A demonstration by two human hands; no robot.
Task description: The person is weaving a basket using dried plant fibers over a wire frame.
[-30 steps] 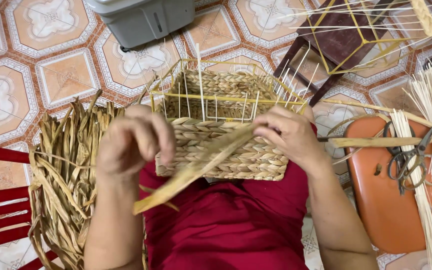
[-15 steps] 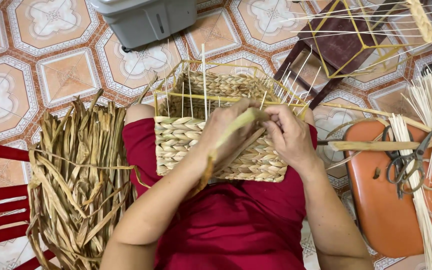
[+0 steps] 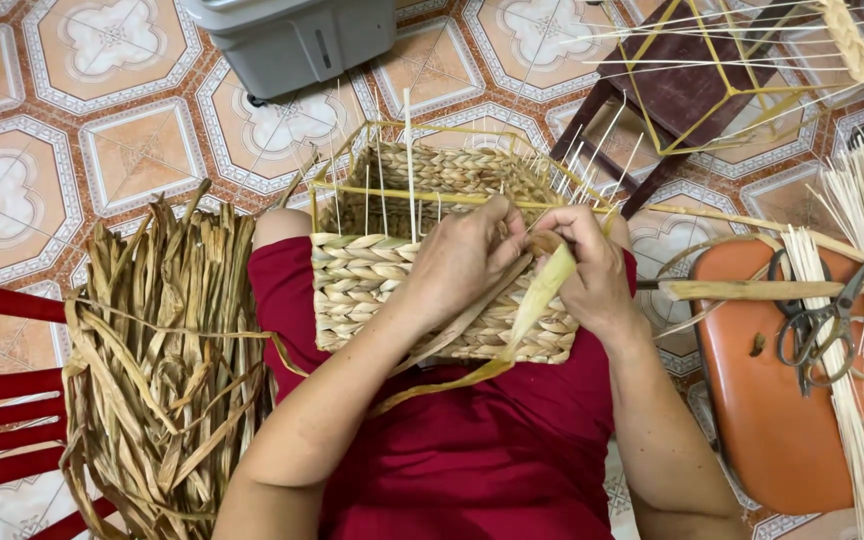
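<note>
Both hands have closed in at the half-woven straw basket's (image 3: 392, 290) rim, left hand (image 3: 464, 262) and right hand (image 3: 592, 275) now pinching the flat dried-grass strand (image 3: 537, 300), pulled tighter into the weave.

Bright, even daylight, soft faint shadows, sharp focus throughout, slight wide-angle stretch at the edges, no glare

person, seen from above: left hand (image 3: 462, 262) and right hand (image 3: 592, 270) bare, no rings, no watch, no gloves visible. both forearms uncovered up to the near edge of view; no sleeve shows on either. plain red garment (image 3: 472, 450) over lap and knees, smooth cloth, lightly creased, no pattern.
</note>
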